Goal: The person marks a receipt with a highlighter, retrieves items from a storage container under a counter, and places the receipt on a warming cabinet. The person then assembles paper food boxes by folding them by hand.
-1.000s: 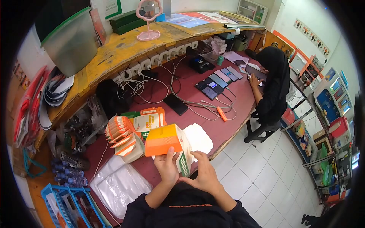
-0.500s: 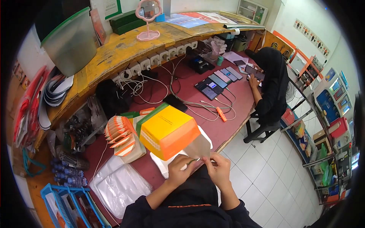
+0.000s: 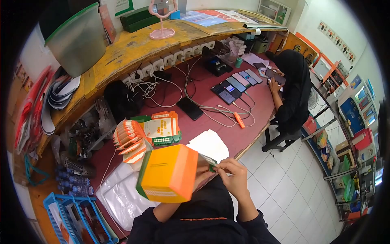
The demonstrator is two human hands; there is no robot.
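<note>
- Orange-yellow carton point(image 3: 168, 173): tilted, over near edge of bench point(image 3: 191, 132); far faces hidden.
- Left hand point(image 3: 203, 177): mostly behind carton; exact grip cannot be told.
- Right hand point(image 3: 233, 175): thumb and fingers pinching green-edged flap point(image 3: 212, 166); fingertip contact small, partly covered.
- Fanned carton stack point(image 3: 130, 136): lower part hidden by carton.
- Clear plastic bags point(image 3: 126, 195): partly covered; count unreadable.

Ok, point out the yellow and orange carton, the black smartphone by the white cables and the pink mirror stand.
Yellow and orange carton point(image 3: 163, 167): head view, on its yellow panel.
Black smartphone point(image 3: 189, 108): head view, middle of its upper side.
Pink mirror stand point(image 3: 162, 34): head view, on its base.
</note>
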